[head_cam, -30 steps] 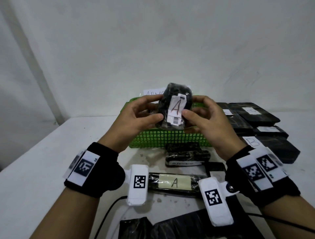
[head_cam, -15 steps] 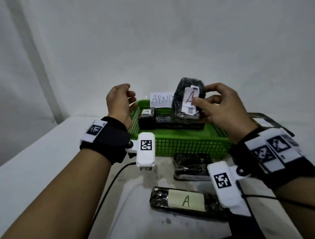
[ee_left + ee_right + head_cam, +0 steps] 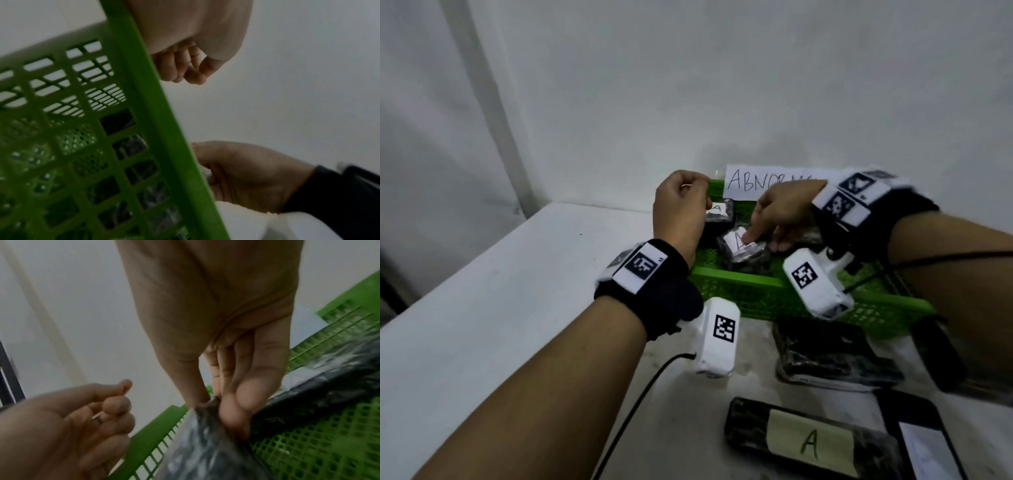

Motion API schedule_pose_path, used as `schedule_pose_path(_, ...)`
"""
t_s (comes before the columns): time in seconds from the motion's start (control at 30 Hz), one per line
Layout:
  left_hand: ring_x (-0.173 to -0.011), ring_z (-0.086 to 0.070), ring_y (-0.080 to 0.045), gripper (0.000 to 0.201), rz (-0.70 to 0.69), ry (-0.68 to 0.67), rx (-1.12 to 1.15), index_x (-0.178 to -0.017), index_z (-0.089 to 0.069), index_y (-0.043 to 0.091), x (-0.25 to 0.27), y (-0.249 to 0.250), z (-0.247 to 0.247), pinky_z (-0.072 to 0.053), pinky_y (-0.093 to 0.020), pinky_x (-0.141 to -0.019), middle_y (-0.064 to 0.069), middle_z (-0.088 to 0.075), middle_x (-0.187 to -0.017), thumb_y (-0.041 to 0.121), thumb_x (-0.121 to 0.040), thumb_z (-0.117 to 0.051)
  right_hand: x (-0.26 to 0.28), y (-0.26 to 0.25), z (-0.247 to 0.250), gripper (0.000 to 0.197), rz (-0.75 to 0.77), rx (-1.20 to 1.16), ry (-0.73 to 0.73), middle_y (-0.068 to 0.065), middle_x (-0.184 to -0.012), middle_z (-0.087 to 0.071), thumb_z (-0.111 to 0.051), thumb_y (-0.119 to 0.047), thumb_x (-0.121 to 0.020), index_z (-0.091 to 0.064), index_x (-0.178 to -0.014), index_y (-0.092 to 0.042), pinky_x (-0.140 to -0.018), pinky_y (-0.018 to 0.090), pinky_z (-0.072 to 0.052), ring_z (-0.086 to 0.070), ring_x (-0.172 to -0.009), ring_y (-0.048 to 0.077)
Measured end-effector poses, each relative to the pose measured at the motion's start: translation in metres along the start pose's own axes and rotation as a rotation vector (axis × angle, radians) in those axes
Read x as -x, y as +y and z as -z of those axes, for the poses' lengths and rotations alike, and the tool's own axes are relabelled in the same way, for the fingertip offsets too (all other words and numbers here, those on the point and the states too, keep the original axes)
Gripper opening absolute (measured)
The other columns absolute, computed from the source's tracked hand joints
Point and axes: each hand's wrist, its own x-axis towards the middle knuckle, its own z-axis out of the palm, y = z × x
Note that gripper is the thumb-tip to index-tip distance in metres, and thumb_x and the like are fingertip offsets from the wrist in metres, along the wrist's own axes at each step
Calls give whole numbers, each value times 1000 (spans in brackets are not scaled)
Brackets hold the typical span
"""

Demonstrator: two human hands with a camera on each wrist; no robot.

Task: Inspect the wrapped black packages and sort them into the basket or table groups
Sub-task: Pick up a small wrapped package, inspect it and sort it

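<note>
In the basket (image 3: 736, 274), the right hand (image 3: 780, 212) pinches the pack (image 3: 743, 250), setting it down. The left hand (image 3: 681, 209) is curled, holding nothing. Next, I think: let go.

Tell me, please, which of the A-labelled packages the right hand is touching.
The right hand pinches the wrapped package in the green basket, near its front rim. Another sits farther back; the third lies on the table.

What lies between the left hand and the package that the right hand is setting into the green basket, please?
In the head view, another wrapped package labelled A lies in the basket between the left hand and the held package.
</note>
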Motion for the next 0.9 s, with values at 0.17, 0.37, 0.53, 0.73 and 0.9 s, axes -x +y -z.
schedule_pose_path(0.17, -45, -43, -6, 18, 15, 23, 5, -75, -61, 18, -5, -4, 1, -31, -23, -46, 9, -52, -53, 11, -91, -55, -29, -21, -5, 18, -31, 127, -136, 6, -56, -71, -72, -14, -92, -65, -78, -4, -82, 31, -56, -66, -61, 17)
schedule_pose_path(0.37, -43, -38, -8, 20, 46, 39, 56, -70, -58, 19, -10, -6, 1, -29, -22, -44, 9, -47, -49, 12, -89, -56, -45, -25, -13, 17, 71, 105, -279, 16, -82, -73, -71, 0, -89, -63, -78, -10, -74, 36, -62, -73, -65, 21)
schedule_pose_path(0.53, -45, -36, -10, 23, 56, 33, 72, -66, -57, 21, -9, -6, 2, -28, -21, -43, 9, -43, -49, 12, -88, -55, -40, -27, -16, 4, 20, 207, -292, 11, -90, -77, -74, -10, -89, -72, -85, -11, -96, 45, -55, -72, -86, 27)
schedule_pose_path(0.73, -44, -33, -12, 27, 42, 25, 74, -60, -53, 20, -7, -5, 2, -27, -24, -45, 10, -39, -44, 9, -85, -55, -38, -19, -17, 14, 38, 140, -171, 8, -83, -69, -64, -2, -93, -64, -81, -9, -78, 35, -61, -68, -75, 24)
schedule_pose_path(0.9, -44, -33, -13, 28, 32, 15, 25, -58, -53, 20, -7, -6, 2, -26, -25, -45, 11, -39, -41, 10, -85, -56, -26, -20, -4, 17, 26, 210, -269, 15, -117, -70, -61, -14, -99, -69, -113, -10, -94, 49, -58, -76, -72, 19)
